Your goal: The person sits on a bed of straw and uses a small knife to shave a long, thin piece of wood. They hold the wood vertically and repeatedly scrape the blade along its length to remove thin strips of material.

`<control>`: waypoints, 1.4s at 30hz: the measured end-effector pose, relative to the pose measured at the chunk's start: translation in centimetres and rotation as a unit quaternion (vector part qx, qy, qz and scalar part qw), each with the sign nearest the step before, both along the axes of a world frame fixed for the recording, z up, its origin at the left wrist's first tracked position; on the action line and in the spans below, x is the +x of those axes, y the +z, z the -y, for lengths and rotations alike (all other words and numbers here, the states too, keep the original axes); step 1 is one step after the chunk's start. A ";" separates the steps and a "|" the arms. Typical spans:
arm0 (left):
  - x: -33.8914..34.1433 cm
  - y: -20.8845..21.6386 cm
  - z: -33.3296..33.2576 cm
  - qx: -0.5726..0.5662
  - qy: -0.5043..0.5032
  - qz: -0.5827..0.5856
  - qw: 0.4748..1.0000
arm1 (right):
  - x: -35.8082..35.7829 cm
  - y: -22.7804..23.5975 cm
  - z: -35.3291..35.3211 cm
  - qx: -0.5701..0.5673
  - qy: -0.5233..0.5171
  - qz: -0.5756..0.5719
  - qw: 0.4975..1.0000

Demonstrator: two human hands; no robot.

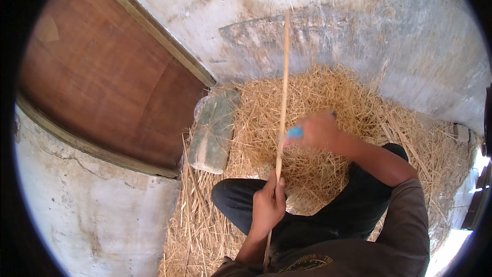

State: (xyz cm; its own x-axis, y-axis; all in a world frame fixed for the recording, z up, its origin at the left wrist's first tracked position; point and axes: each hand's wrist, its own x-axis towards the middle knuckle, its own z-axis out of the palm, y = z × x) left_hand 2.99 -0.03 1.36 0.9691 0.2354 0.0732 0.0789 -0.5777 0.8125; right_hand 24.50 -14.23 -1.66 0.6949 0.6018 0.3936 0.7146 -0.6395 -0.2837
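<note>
A person sits cross-legged in dark trousers (328,220), a long pale stick (285,82) rising from the lap and slanting up toward the wall. The left hand (268,206) has its fingers clamped around the stick's lower part. Just above, the blurred right hand (320,129) has its fingers curled around a blue-ended tool (295,132) beside the stick; whether it carries an edge cannot be told from here. If it does, a slip down the stick could reach the left thumb, which lies in line below. A loose left grip could let the stick twist, and a hard push might crack so slender a length. Beyond spreads loose straw (318,90), likely to swallow anything dropped. A greenish block (210,131) lies left, before the stained wall (359,15).
</note>
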 end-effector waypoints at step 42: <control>-10.8 -2.8 -0.3 -0.392 -0.024 -0.163 0.905 | 15.8 -7.3 18.7 -0.017 -0.361 -0.239 0.901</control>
